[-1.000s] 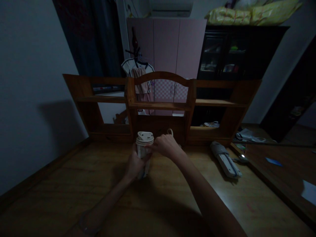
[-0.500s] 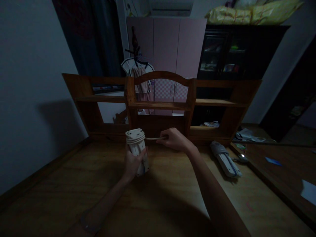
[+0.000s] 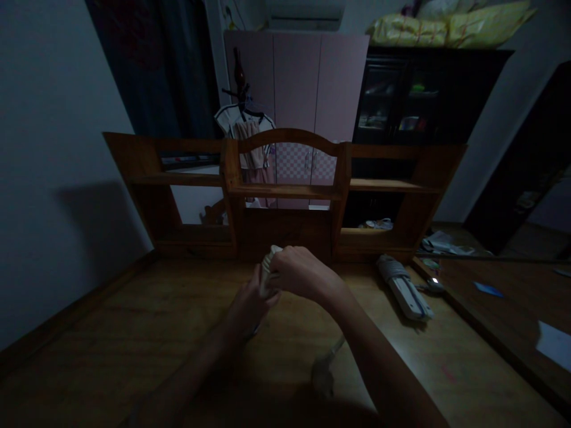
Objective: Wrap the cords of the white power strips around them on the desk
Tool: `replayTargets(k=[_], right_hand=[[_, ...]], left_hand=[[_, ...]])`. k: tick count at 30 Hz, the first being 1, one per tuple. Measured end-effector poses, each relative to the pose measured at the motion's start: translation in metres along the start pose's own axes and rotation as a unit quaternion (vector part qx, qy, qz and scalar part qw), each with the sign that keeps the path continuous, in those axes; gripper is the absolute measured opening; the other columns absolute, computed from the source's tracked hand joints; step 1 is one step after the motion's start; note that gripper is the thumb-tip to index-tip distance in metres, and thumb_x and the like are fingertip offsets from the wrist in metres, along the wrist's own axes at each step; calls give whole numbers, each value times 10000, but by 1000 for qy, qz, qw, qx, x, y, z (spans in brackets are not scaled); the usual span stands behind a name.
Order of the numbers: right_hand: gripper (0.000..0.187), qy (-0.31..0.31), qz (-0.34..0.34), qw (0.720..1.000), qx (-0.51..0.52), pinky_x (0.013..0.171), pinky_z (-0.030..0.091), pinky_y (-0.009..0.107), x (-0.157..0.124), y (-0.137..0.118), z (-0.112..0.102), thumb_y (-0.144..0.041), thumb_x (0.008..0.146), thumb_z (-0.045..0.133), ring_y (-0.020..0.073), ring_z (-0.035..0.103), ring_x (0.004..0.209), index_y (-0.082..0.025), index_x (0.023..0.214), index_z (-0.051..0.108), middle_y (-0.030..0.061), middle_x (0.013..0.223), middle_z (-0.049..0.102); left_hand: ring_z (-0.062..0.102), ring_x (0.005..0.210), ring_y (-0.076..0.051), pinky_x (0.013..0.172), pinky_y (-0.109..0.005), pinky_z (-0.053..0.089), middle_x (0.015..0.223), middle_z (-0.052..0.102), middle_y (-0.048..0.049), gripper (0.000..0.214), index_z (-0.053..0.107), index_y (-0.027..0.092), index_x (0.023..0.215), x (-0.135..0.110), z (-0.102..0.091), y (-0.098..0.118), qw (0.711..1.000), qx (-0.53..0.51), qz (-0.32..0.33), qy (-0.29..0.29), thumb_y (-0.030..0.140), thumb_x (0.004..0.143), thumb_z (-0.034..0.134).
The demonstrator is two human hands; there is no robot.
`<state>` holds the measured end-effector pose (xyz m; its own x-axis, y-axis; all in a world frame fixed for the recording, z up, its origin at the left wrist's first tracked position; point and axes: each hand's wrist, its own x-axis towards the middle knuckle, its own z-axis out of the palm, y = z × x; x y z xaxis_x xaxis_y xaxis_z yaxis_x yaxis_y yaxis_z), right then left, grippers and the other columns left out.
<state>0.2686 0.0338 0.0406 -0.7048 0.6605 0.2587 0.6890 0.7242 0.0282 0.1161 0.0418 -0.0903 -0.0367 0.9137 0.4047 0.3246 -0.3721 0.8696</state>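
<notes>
A white power strip [image 3: 266, 286] is held in my left hand [image 3: 248, 306], tilted and largely hidden by both hands. Its cord [image 3: 266, 266] is wrapped around the upper end. My right hand [image 3: 301, 272] is closed against that end, its fingers curled round the cord, though the pinched part itself is hidden. Lower down, below my right forearm, the cord's plug [image 3: 323, 375] shows blurred, with a short length of cord rising from it. A second power strip [image 3: 407, 292], its cord wound round one end, lies on the wooden surface to the right.
A wooden shelf unit [image 3: 285, 191] stands across the back of the wooden surface [image 3: 178, 333]. To the right, past a raised edge, lie a blue card [image 3: 488, 289], a white paper [image 3: 554, 345] and plastic bags [image 3: 446, 244]. A wall [image 3: 53, 238] borders the left.
My right hand has come in from the right to the power strip, which has turned and tilted in my left hand. The plug now shows below my right forearm.
</notes>
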Motion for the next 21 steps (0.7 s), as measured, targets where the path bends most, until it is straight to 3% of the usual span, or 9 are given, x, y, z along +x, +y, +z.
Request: replayTargets(k=[5,9,13,17,21], right_hand=[[329,12,-5,999,31,511,248,243,-1,3,1,-509,814,607,140,587,650,-209,724,708,29,677,659],[502,66,0,997,39,517,209,263,2,0,1,-590,879,468,117,518,591,-195,653,680,25,614,611],[541,105,6,991,88,519,192,257,6,12,9,-565,910,418,83,401,523,-165,627,647,-8,543,502],[554,48,35,979,196,496,199,220,14,45,30,-599,857,470,68,331,510,-137,573,583,-39,521,395],[555,-2,64,955,289,478,228,200,23,67,59,-630,817,492,69,338,508,-133,581,568,-46,533,402]], left_hand=[[654,798,-254,654,-295,458,927,697,-58,434,604,226,1044,-13,3,12,978,135,46,-150,446,687,718],[665,795,-248,644,-278,460,946,701,-71,484,548,206,1150,-18,0,18,965,163,52,-199,467,756,654],[670,782,-245,622,-272,476,970,695,-78,556,501,215,1201,-21,-5,17,946,187,93,-247,506,750,643],[666,792,-230,665,-284,494,984,679,-84,585,457,193,1214,-26,-5,11,910,221,201,-287,529,763,617],[658,804,-231,676,-295,503,940,670,-89,488,491,162,1118,-26,-1,7,895,239,260,-273,502,786,603]])
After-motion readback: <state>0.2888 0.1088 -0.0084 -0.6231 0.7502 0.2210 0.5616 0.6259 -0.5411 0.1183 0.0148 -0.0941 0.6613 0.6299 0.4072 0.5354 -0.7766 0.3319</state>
